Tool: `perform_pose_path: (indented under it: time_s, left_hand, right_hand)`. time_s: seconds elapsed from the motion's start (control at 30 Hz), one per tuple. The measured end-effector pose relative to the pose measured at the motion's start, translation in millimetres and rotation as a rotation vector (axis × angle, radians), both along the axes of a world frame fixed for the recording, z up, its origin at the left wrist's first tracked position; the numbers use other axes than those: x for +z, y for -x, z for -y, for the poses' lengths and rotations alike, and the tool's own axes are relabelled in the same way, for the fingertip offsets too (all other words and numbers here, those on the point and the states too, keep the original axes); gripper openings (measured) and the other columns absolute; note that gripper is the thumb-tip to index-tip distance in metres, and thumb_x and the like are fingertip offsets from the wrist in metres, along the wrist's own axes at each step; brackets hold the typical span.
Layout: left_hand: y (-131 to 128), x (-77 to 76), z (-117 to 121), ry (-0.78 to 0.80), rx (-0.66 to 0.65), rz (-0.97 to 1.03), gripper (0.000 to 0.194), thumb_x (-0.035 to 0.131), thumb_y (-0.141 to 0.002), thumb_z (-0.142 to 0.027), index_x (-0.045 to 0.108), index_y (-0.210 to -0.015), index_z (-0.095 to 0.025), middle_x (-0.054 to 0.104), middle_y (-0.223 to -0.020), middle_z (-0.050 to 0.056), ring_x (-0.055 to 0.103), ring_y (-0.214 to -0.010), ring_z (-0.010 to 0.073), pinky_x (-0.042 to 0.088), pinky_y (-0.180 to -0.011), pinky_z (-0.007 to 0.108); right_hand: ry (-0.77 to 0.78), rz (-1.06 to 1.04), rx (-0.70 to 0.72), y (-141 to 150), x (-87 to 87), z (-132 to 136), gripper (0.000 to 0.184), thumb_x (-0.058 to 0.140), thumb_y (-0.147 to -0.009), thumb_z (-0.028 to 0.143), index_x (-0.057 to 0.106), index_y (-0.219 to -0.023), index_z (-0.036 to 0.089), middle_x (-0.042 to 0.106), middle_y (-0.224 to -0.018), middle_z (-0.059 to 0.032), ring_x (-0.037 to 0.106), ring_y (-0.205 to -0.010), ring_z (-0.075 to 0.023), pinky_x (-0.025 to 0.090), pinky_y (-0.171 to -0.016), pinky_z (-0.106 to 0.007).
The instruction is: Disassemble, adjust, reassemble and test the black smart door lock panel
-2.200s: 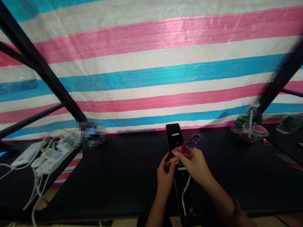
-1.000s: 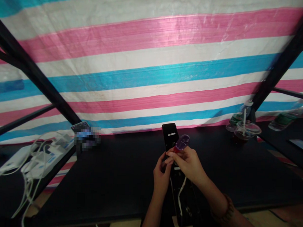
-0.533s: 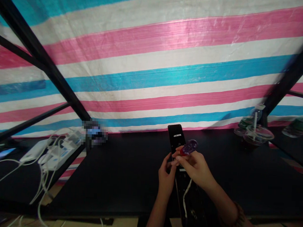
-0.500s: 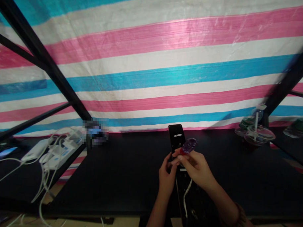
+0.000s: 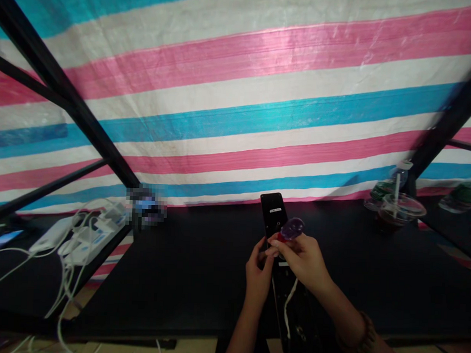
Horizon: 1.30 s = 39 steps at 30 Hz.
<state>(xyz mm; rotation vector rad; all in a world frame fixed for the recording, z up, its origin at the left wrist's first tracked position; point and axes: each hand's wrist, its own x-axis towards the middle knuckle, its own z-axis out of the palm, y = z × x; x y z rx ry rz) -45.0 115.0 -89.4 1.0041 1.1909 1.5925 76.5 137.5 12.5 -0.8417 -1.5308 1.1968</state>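
Observation:
My right hand [image 5: 308, 259] is closed around a tool with a see-through purple, rounded handle [image 5: 293, 228] and a red part beside the fingers. It looks like a screwdriver, but its far end is hidden in my fingers. My left hand [image 5: 260, 272] meets it, thumb and fingers pinched together; what they hold is too small to make out. Beneath both hands lies a long, narrow black device [image 5: 273, 204] with small white labels, running towards me. A white cable [image 5: 287, 307] trails down over its near part.
On the left, a white power strip [image 5: 86, 248] sits among tangled white cables, near a lit phone [image 5: 3, 240]. A plastic cup [image 5: 402, 210] with a straw and a bottle [image 5: 401, 174] stand right on the black table [image 5: 185, 278]. Dark metal posts [image 5: 86, 132] flank a striped sheet.
The purple handle has tilted slightly lower and shifted a little left with my right hand. Both hands stay together over the black device. The whole view has shifted slightly.

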Motion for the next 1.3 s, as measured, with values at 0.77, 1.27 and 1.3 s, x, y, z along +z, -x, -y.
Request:
perform_pose_path:
  time_s: [0.77,1.27,1.3]
  left_hand:
    - [-1,12.0,4,0.018,-0.022,-0.02,0.055,0.069,-0.084,-0.044,0.061,-0.13,-0.016,0.078,-0.096,0.011,0.073,-0.098,0.0258,0.055,-0.092,0.039]
    - [-1,9.4,2,0.034,-0.021,0.006,0.054,0.069,-0.084,-0.044,0.06,-0.129,-0.015,0.077,-0.1,0.011,0.073,-0.096,0.0251,0.055,-0.089,0.036]
    - [0,9.5,2,0.031,-0.023,0.024,0.054,0.069,-0.083,-0.044,0.061,-0.129,-0.016,0.077,-0.101,0.011,0.073,-0.096,0.0251,0.055,-0.088,0.036]
  right_hand:
    - [0.017,-0.025,-0.066,0,0.6,2,0.03,0.073,-0.082,0.048,0.068,-0.085,0.019,0.075,-0.078,-0.0064,0.074,-0.067,-0.0238,0.062,-0.066,-0.033]
    - [0.047,-0.107,0.037,0,0.8,3,0.031,0.073,-0.083,0.046,0.066,-0.099,0.021,0.077,-0.091,-0.0065,0.076,-0.073,-0.0218,0.063,-0.073,-0.034]
    - [0.011,-0.08,0.04,-2,0.0,3,0.029,0.07,-0.086,0.046,0.067,-0.1,0.021,0.077,-0.091,-0.007,0.075,-0.074,-0.0216,0.062,-0.076,-0.035]
